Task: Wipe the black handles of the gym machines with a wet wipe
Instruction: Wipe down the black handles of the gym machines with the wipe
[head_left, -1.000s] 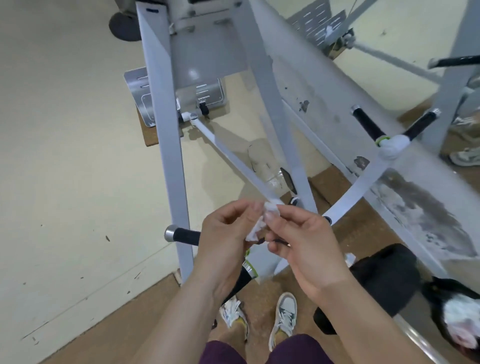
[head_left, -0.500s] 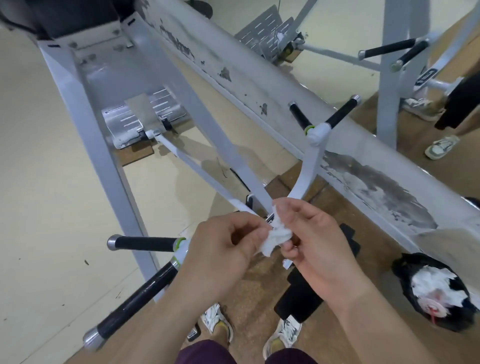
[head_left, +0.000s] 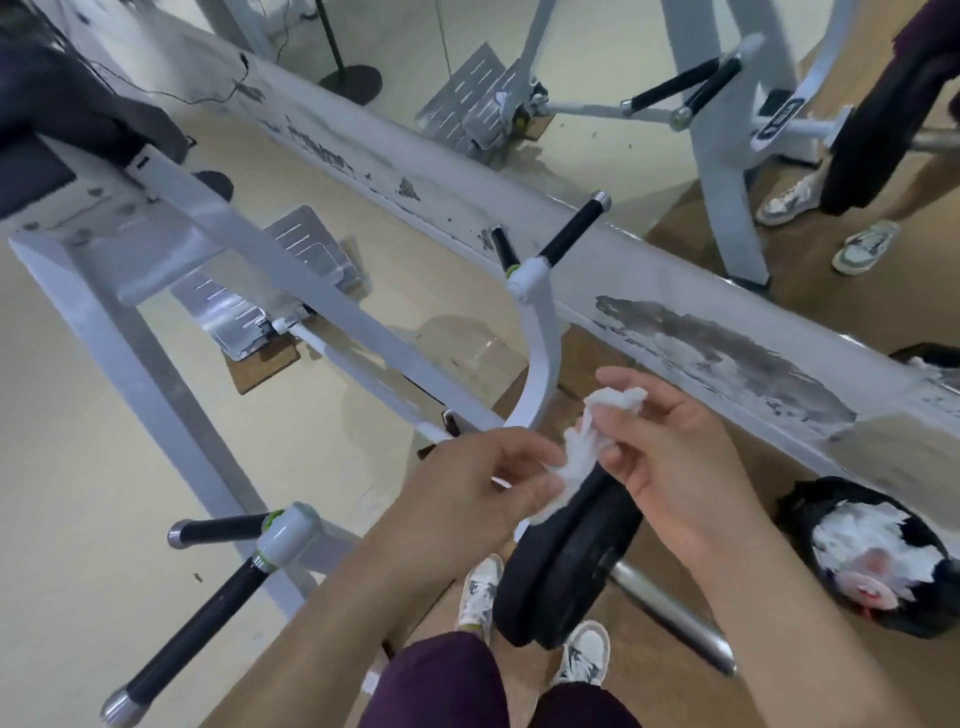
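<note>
Pale cream flooring and a brown mat lie under a white gym machine, whose curved white arm (head_left: 540, 364) rises mid-view. Just below the foot of that arm, both hands hold a crumpled white wet wipe (head_left: 584, 447) in the air. The left hand (head_left: 483, 488) pinches its lower end between thumb and fingers, and the right hand (head_left: 670, 457) pinches its upper end. The wipe hangs apart from every handle. An upper pair of black handles (head_left: 571, 228) forks from the top of the curved arm. A lower pair of black handles (head_left: 208, 618) juts out well to its lower left. Below the arm's foot, under the hands, stands a black weight plate (head_left: 561, 571). A black-lined bin (head_left: 810, 519) to the arm's lower right holds crumpled white paper.
</note>
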